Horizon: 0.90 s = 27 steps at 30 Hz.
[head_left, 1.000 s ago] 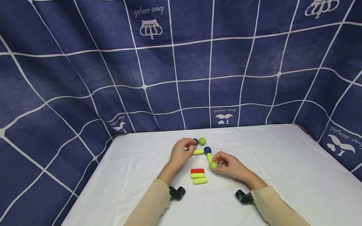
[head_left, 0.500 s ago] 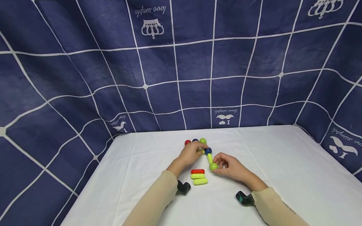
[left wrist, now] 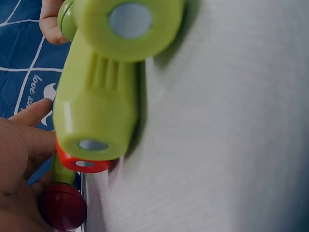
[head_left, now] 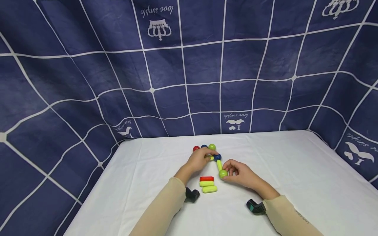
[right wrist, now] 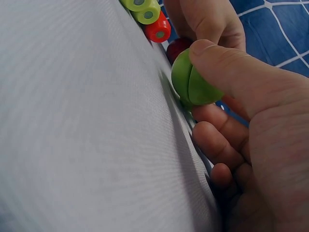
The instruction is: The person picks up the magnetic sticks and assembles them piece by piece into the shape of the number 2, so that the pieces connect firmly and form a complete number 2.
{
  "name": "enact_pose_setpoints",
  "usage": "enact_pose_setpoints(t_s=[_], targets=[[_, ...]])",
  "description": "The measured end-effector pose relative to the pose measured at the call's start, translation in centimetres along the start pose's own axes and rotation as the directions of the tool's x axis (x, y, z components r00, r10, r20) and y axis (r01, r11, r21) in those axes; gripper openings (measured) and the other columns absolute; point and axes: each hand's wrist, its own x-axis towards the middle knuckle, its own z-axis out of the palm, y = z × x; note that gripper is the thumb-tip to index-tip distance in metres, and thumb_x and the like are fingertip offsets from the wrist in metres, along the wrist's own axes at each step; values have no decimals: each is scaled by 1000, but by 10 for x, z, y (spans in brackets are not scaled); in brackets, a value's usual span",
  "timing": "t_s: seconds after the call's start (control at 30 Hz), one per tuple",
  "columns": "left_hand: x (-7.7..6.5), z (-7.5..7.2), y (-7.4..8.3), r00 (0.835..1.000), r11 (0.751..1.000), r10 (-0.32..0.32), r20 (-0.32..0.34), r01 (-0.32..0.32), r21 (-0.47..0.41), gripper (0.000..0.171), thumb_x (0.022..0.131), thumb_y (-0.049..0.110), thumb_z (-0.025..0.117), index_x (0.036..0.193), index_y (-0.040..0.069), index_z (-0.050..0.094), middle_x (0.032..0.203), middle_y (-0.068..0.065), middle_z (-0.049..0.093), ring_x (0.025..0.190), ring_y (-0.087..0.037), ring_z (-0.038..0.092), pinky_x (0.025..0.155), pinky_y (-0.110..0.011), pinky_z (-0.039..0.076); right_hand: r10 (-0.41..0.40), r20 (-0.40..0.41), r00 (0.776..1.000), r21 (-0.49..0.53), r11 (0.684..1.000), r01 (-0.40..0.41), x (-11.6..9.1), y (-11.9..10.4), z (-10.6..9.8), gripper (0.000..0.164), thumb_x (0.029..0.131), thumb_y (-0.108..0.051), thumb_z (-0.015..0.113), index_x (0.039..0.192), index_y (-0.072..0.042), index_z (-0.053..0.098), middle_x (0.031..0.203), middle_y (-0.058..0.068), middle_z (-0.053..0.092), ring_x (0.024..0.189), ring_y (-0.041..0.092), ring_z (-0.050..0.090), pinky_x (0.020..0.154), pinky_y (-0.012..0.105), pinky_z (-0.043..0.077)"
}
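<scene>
A chain of magnetic toy pieces lies on the table. My right hand (head_left: 243, 174) pinches the green ball (head_left: 223, 173) at its near end. A yellow-green magnetic stick (head_left: 219, 165) links that ball to a blue ball (head_left: 217, 157). My left hand (head_left: 198, 160) curls over the second yellow-green stick (head_left: 211, 158), its index fingertip at the blue ball; much of that stick is hidden. In the left wrist view a dark red ball (left wrist: 63, 207) sits on a stick's end beside the left palm. The green ball (right wrist: 195, 79) shows between thumb and fingers in the right wrist view.
Loose sticks lie between the forearms: a red one (head_left: 206, 178) and two yellow-green ones, the nearest (head_left: 209, 189) slightly askew. Behind the left hand stand a red ball (head_left: 196, 148), a partly hidden blue ball (head_left: 204, 146) and a green ball (head_left: 212, 147). A dark blue curtain (head_left: 203, 98) hangs behind the table.
My left hand has moved right along the stick from its left end to the blue ball, uncovering the loose red ball behind. The right hand stays at the green ball.
</scene>
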Motion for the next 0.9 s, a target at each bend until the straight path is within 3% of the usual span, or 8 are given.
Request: enact_pose_setpoints(t_s=[0.6, 0.73, 0.9], targets=[[-1, 2, -3, 1000, 1000, -11, -22, 11, -2, 34, 95, 7, 64, 120, 29, 73, 111, 3, 72, 94, -10, 60, 86, -28, 51, 2, 7, 1000, -44, 999, -1, 1, 0, 1, 34, 80, -26, 84, 105, -17, 63, 81, -1, 61, 71, 4, 53, 62, 20, 41], [-2, 1, -1, 997, 999, -24, -79, 21, -41, 31, 93, 6, 65, 116, 24, 75, 110, 3, 73, 94, -11, 64, 85, -26, 52, 5, 1, 1000, -43, 999, -5, 1, 0, 2, 35, 78, -26, 85, 105, -17, 64, 80, -1, 61, 71, 5, 52, 61, 19, 41], [-8, -4, 4, 981, 998, -24, -193, 14, -53, 25, 94, 9, 64, 110, 23, 76, 113, 4, 73, 102, -15, 65, 97, -36, 44, 4, -12, 1000, -47, 999, -4, 0, 0, 2, 35, 78, -27, 85, 105, -17, 64, 80, -1, 61, 70, 4, 52, 61, 20, 41]])
